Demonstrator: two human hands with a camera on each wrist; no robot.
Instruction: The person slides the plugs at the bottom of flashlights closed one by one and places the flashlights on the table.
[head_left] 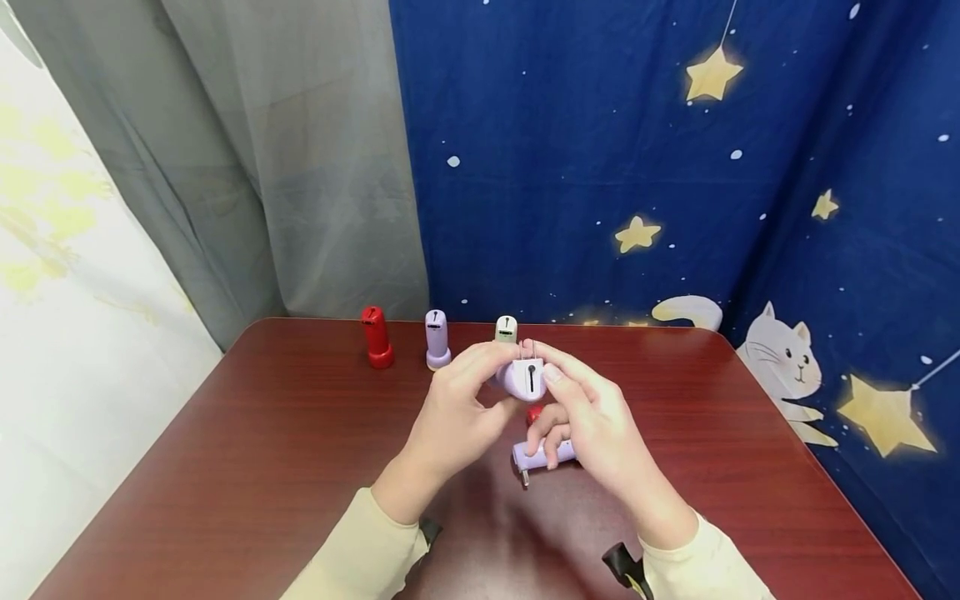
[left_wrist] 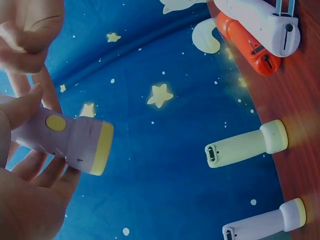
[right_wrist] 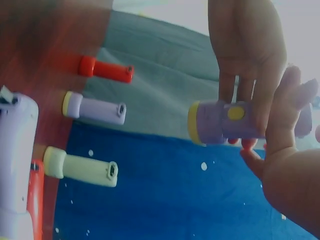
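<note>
A grey curtain (head_left: 315, 167) and starry blue cloth (head_left: 525, 208) hang behind a reddish-brown table (head_left: 300, 442).

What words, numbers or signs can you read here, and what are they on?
None: I can't read any words, labels, brands or numbers.
Held purple flashlight: the dark shape on its end is no letter I can make out; the tiny specks near its yellow rim are too small to read.
Blue curtain: stars and a white cat, just pictures.
</note>
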